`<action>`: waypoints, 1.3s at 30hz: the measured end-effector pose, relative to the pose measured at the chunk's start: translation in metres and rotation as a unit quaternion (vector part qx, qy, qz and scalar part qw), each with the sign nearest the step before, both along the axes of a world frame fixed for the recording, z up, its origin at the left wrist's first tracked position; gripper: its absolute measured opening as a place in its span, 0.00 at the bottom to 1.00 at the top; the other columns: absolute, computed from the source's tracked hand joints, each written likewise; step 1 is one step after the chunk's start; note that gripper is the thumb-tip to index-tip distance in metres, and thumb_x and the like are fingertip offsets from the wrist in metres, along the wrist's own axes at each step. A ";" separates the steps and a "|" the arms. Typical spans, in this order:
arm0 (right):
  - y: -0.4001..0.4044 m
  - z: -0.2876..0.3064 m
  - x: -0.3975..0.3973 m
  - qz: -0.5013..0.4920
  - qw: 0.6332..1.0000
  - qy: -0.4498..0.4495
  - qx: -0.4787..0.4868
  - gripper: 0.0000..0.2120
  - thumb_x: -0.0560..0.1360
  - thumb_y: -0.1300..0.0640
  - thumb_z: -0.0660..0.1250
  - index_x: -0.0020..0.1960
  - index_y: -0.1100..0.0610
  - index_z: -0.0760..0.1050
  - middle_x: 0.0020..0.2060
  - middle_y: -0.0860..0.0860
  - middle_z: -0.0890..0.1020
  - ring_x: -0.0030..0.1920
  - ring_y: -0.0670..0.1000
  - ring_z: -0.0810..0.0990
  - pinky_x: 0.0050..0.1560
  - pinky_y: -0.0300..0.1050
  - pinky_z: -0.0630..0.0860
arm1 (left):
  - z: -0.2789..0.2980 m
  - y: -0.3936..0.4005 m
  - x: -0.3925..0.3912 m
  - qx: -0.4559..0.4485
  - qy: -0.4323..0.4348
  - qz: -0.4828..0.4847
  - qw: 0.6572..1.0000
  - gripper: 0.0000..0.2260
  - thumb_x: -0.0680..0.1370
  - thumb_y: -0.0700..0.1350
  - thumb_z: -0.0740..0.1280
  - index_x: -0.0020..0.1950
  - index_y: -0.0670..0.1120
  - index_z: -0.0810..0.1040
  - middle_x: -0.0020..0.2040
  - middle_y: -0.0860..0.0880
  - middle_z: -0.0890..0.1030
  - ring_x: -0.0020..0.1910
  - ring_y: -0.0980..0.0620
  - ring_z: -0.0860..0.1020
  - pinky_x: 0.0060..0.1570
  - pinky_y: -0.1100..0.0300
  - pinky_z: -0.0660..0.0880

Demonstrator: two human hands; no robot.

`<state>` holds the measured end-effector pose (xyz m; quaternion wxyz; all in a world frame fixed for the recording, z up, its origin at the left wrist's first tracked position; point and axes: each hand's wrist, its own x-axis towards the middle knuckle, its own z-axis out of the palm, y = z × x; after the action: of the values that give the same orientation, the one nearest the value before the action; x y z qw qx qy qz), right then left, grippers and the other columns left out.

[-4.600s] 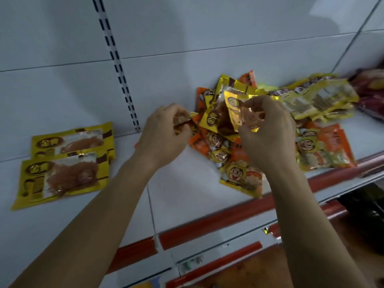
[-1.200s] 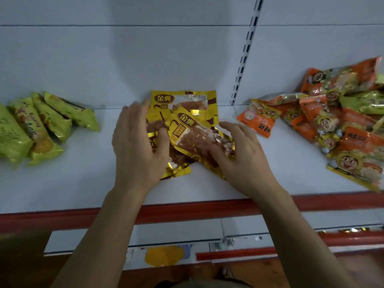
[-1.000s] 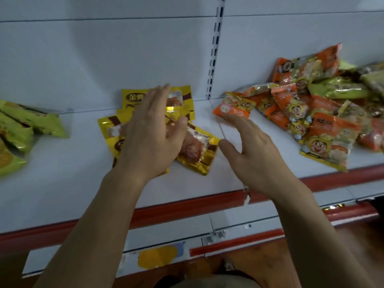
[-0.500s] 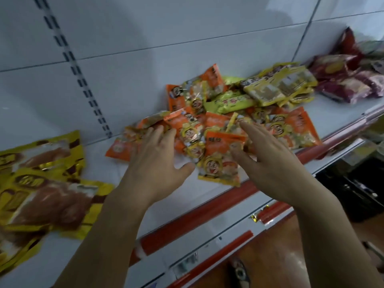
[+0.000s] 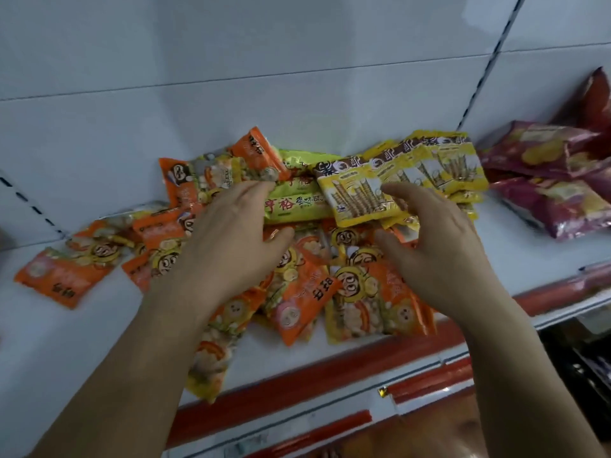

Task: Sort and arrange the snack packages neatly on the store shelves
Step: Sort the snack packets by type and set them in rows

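While both hands are being held over a jumbled pile, snack packages are being sorted on a white shelf [image 5: 515, 259].

From the head view, the left hand [image 5: 228, 246] is being laid, fingers spread, on the orange packets [image 5: 297, 292] and a green packet [image 5: 294, 206]; the right hand [image 5: 436, 246], fingers loosely curved and gripping nothing, is being held against the yellow wafer-roll packets [image 5: 357, 193]. Purple bags [image 5: 549, 180] are lying just right of the pile.
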<state>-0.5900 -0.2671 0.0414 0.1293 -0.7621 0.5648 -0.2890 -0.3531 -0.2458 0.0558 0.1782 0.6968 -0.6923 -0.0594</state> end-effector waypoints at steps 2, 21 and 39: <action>-0.017 0.005 -0.001 0.028 0.999 0.010 -0.011 0.22 0.77 0.53 0.70 0.70 0.46 0.71 0.64 0.45 0.76 0.66 0.53 0.73 0.62 0.48 0.67 | 0.001 -0.016 -0.012 -0.018 -0.017 0.012 1.000 0.30 0.79 0.56 0.68 0.78 0.48 0.65 0.74 0.48 0.71 0.72 0.47 0.70 0.69 0.48 0.69; -0.150 0.010 0.096 0.162 0.971 0.172 -0.027 0.21 0.73 0.49 0.68 0.65 0.53 0.77 0.60 0.54 0.74 0.64 0.59 0.69 0.59 0.56 0.70 | -0.044 -0.065 -0.023 0.003 -0.073 0.085 0.994 0.35 0.70 0.60 0.69 0.74 0.50 0.64 0.70 0.42 0.64 0.67 0.38 0.68 0.65 0.43 0.67; -0.161 0.000 0.071 0.176 0.976 0.048 -0.118 0.22 0.76 0.57 0.67 0.69 0.52 0.73 0.62 0.52 0.77 0.65 0.58 0.71 0.61 0.60 0.70 | -0.038 -0.071 -0.009 -0.018 -0.011 0.077 0.997 0.40 0.59 0.64 0.76 0.66 0.52 0.68 0.56 0.53 0.73 0.58 0.49 0.72 0.59 0.44 0.70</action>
<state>-0.5190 -0.4283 0.0418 0.0600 -0.8725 0.3891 -0.2893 -0.3625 -0.3171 0.0177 0.1872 0.7455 -0.6391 -0.0255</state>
